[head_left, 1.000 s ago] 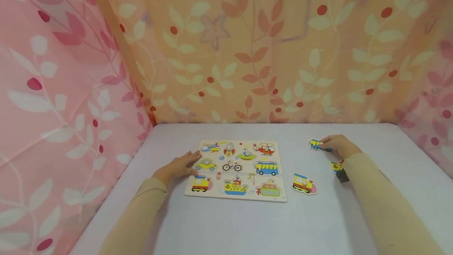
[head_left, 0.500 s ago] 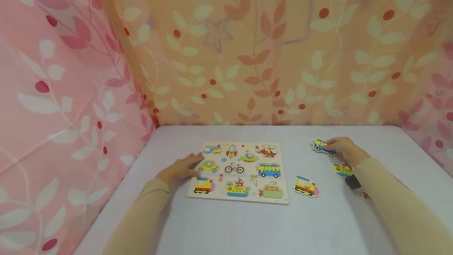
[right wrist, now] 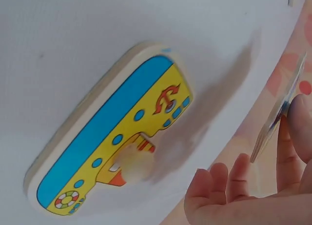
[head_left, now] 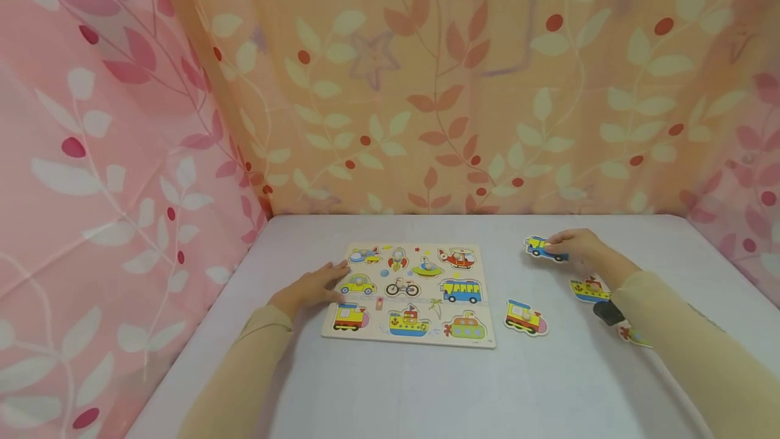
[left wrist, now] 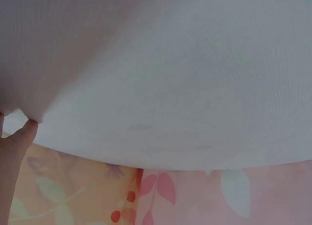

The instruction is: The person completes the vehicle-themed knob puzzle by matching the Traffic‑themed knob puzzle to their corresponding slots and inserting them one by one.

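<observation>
Bus piece (head_left: pixel 536 247) shifted slightly left since last frame, now right of centre in head view. Right hand (head_left: pixel 583 249): fingers pinching it. Left hand (head_left: pixel 309 290): fingers spread at left edge of puzzle board (head_left: pixel 380 335). Risk: narrow-looking pinch, piece could twist, drop near boat piece (right wrist: pixel 109 137).

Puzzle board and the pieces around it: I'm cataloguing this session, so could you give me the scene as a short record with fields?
Board: puzzle board, flat on the white table
Left hand: at the board's left edge
Right hand: pinches the bus piece
Train piece: on the table, just right of the board
Ship piece: on the table, picture side up, farther right
Submarine piece: partly hidden by the right sleeve
Backdrop: orange leafy curtain
</observation>
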### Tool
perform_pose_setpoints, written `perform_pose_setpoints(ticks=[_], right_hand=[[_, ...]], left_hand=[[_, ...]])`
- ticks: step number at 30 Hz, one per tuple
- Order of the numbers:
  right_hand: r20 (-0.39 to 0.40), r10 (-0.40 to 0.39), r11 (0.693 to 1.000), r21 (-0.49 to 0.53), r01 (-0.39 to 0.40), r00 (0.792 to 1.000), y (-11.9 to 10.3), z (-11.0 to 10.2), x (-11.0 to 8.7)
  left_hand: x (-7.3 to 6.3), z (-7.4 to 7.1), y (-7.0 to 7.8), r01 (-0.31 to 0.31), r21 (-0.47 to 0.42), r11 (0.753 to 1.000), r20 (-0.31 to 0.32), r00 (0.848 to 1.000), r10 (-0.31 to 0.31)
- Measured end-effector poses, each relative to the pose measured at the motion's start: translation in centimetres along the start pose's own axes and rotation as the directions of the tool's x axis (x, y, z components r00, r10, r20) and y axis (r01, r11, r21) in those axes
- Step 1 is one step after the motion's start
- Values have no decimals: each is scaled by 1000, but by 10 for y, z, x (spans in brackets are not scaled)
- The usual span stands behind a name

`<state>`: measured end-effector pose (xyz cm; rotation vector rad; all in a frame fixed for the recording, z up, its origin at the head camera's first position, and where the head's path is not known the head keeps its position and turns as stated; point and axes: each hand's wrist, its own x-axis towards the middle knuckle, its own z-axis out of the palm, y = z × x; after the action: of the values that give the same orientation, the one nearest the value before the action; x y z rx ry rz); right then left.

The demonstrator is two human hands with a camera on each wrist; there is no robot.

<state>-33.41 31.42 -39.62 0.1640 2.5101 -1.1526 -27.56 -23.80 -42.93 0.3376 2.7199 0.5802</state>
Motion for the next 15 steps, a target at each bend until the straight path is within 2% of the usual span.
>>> perform_pose_setpoints(ticks=[2, 9, 15], right_hand=[[1, -26, 999, -19, 26, 1000, -4, 2, -3], [-2, -128, 983, -133, 126, 992, -13, 12, -8], [6, -155, 984, -85, 155, 988, -21, 23, -15]], left_hand=[[1, 0, 0, 6, 9, 1000, 3, 1000, -6], [4, 1, -1, -35, 63, 997, 1, 999, 35], [4, 1, 0, -16, 53, 998, 4, 1000, 16]])
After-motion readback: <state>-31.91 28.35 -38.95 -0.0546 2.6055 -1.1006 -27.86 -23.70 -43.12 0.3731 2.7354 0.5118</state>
